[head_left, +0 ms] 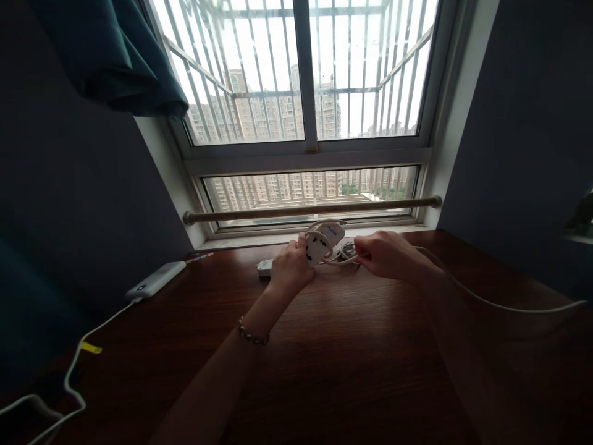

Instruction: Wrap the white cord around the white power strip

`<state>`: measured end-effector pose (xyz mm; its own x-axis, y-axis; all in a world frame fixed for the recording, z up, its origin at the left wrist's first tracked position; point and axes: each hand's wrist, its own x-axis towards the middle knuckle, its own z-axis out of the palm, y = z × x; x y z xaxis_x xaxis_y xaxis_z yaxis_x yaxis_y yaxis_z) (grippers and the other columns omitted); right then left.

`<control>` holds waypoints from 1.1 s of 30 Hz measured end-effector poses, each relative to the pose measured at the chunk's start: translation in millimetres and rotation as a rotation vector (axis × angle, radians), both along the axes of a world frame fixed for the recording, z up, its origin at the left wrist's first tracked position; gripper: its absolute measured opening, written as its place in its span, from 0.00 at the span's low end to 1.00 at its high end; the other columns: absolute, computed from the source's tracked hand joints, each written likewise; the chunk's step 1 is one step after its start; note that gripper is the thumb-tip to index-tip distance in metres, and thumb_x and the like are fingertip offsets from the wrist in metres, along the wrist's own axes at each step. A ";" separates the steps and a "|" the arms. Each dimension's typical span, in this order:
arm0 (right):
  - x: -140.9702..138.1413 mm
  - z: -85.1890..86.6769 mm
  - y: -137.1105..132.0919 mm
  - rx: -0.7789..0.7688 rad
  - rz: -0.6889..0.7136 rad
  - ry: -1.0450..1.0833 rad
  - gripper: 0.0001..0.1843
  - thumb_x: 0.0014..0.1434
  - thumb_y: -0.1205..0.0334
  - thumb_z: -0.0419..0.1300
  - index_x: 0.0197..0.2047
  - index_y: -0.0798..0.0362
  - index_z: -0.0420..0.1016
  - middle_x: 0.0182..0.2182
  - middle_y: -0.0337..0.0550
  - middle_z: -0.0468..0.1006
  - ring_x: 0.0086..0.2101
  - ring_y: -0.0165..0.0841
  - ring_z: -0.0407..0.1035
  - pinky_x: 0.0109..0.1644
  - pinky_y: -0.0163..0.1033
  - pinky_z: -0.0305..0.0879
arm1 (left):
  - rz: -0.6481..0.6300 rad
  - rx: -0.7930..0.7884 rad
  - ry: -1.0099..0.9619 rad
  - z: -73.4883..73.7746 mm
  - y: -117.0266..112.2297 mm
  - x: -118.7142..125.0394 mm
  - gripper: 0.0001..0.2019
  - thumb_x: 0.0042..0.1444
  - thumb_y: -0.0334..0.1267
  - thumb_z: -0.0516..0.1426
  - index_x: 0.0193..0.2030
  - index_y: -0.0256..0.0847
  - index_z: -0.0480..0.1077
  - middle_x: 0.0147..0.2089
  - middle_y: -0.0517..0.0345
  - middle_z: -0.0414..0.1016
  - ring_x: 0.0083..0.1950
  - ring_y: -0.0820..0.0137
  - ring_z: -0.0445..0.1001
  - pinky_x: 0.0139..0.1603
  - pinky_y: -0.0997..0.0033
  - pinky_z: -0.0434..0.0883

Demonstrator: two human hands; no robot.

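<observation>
My left hand (291, 267) is closed round a white power strip (324, 240), holding it tilted up near the window sill. A bead bracelet (252, 335) sits on that wrist. My right hand (386, 254) is closed on the strip's white cord (486, 301), pinching it just right of the strip, where the cord is bundled in loops (346, 250). The cord runs off to the right over the dark wooden desk (352, 364).
A white power bank (156, 279) lies at the desk's left with a white cable (74, 364) trailing toward the near left corner. A small white object (265, 267) sits beside my left hand. A wooden rod (310, 210) spans the barred window; a dark curtain (115, 55) hangs upper left.
</observation>
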<state>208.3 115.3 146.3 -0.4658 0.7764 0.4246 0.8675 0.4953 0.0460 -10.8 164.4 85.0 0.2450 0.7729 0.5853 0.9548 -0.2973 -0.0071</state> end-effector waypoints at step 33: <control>-15.9 -6.7 -8.8 -0.059 0.481 0.477 0.16 0.62 0.56 0.49 0.27 0.57 0.62 0.14 0.34 0.61 0.17 0.21 0.54 0.22 0.29 0.48 | -0.797 0.740 0.379 9.5 -31.0 10.3 0.16 0.53 0.29 0.57 0.49 0.46 0.67 0.49 0.64 0.71 0.51 0.60 0.65 0.57 0.43 0.54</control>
